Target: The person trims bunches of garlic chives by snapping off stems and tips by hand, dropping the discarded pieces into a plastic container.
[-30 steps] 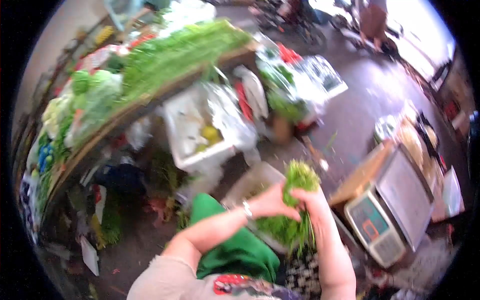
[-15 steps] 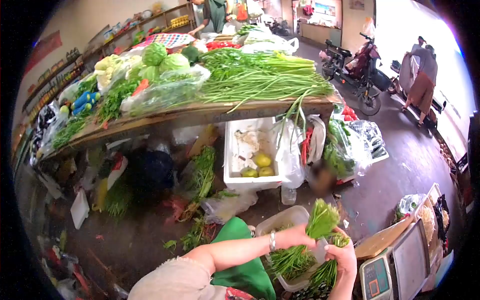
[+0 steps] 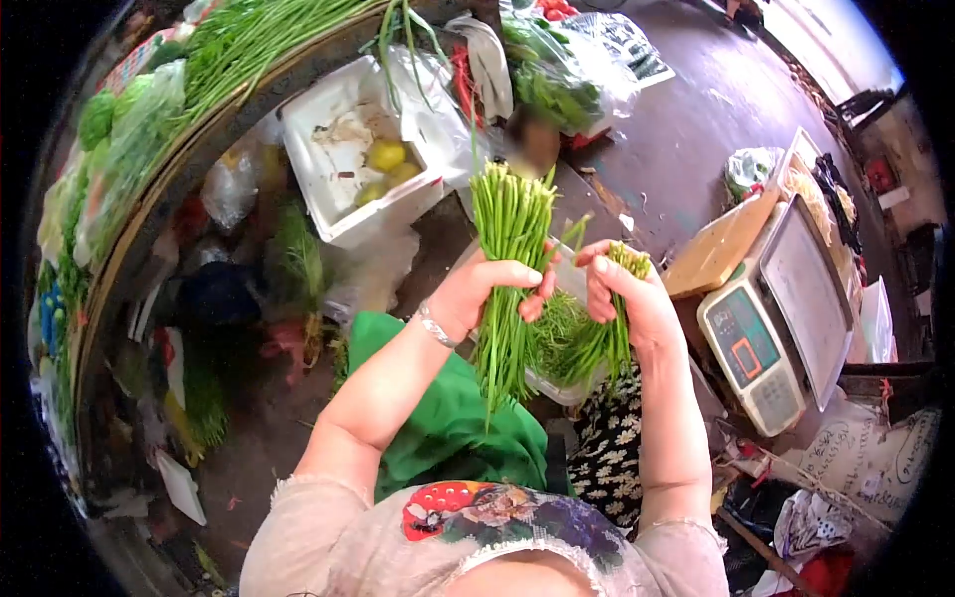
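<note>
A thick bundle of green stalks stands upright in my left hand, its cut ends up and its leafy ends hanging over the green cloth on my lap. Close on its right, my right hand is wrapped round a smaller bunch of stalks. A loose stalk sticks out between the two hands. Below and behind them sits a translucent tub with more thin greens in it, partly hidden by the hands and bundles.
A scale with a metal pan stands at the right, beside a wooden board. A white foam box with yellow-green fruit is ahead. The vegetable table curves along the left. Bags and cardboard lie at the lower right.
My hands have moved apart, and the large bundle is now upright in my left hand. The smaller bunch remains in my right hand. The view has tilted down towards my lap.
</note>
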The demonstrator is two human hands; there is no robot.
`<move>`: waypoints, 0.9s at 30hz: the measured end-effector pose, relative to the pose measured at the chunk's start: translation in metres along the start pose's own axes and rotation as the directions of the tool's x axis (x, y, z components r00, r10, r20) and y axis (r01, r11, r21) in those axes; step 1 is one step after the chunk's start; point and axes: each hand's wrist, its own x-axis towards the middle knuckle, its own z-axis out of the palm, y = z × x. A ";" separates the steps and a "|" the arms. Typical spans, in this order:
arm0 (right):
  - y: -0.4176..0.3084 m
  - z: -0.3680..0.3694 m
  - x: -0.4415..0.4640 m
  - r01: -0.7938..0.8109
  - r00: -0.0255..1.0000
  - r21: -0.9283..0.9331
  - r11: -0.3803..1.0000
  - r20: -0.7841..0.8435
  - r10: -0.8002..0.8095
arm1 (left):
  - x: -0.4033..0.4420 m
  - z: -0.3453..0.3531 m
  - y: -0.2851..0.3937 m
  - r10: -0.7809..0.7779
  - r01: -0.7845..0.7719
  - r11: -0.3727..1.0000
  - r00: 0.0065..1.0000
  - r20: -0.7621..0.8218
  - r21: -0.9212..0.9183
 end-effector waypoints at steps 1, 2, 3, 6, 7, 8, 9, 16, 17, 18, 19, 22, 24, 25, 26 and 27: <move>-0.001 0.000 0.002 -0.003 1.000 -0.030 1.000 -0.004 0.003 | -0.001 0.002 0.000 -0.013 0.013 1.000 0.999 -0.047 -0.014; 0.000 0.001 0.004 -0.005 1.000 -0.030 1.000 -0.011 0.005 | -0.001 0.003 0.001 -0.019 0.018 1.000 0.999 -0.044 -0.018; 0.002 0.002 0.005 0.018 0.999 -0.022 1.000 -0.030 -0.018 | -0.001 0.005 0.002 0.001 0.000 1.000 0.998 -0.059 0.011; 0.009 -0.002 0.008 0.039 0.999 -0.005 0.999 -0.038 -0.039 | -0.001 0.005 0.001 0.022 -0.018 0.999 0.995 -0.098 0.045; 0.013 -0.004 0.010 0.040 0.995 0.057 0.998 -0.093 -0.035 | -0.001 0.003 0.001 0.021 -0.018 0.999 0.997 -0.079 0.040; 0.014 -0.005 0.011 0.044 0.989 0.120 0.992 -0.148 -0.026 | 0.000 0.002 0.001 0.019 -0.017 0.999 0.998 -0.061 0.035; 0.013 -0.004 0.013 0.063 0.983 0.134 0.989 -0.181 -0.038 | 0.001 -0.001 0.001 0.016 -0.014 0.999 0.998 -0.059 0.034; 0.018 0.003 0.021 0.089 0.972 0.231 0.969 -0.232 -0.034 | 0.004 0.000 -0.004 0.003 -0.001 1.000 0.996 -0.086 0.028; 0.017 0.003 0.020 0.080 0.973 0.222 0.972 -0.227 -0.028 | 0.004 0.000 -0.004 0.019 -0.015 0.999 0.995 -0.096 0.041; 0.017 0.003 0.020 0.080 0.973 0.222 0.972 -0.229 -0.027 | 0.005 0.000 -0.005 0.016 -0.013 0.999 0.995 -0.095 0.040; 0.017 0.003 0.020 0.081 0.976 0.157 0.984 -0.212 -0.047 | 0.006 0.000 -0.008 0.041 -0.029 0.994 0.993 -0.112 0.108; 0.018 -0.002 0.021 0.094 0.965 0.065 0.993 -0.250 -0.075 | 0.006 -0.002 -0.009 0.047 -0.022 0.983 0.990 -0.135 0.181; 0.015 -0.006 0.023 0.147 0.935 0.035 0.989 -0.331 -0.127 | 0.006 -0.004 -0.007 0.033 -0.006 0.982 0.989 -0.144 0.187; 0.014 -0.011 0.024 0.192 0.911 0.018 0.981 -0.375 -0.172 | 0.005 -0.007 -0.006 0.014 0.016 0.984 0.986 -0.164 0.178; 0.012 -0.015 0.024 0.236 0.883 -0.001 0.972 -0.417 -0.215 | 0.004 -0.009 -0.005 -0.005 0.036 0.985 0.983 -0.184 0.168; 0.009 -0.020 0.024 0.248 0.884 0.035 0.968 -0.416 -0.212 | 0.003 -0.008 -0.004 0.002 0.030 0.985 0.983 -0.186 0.172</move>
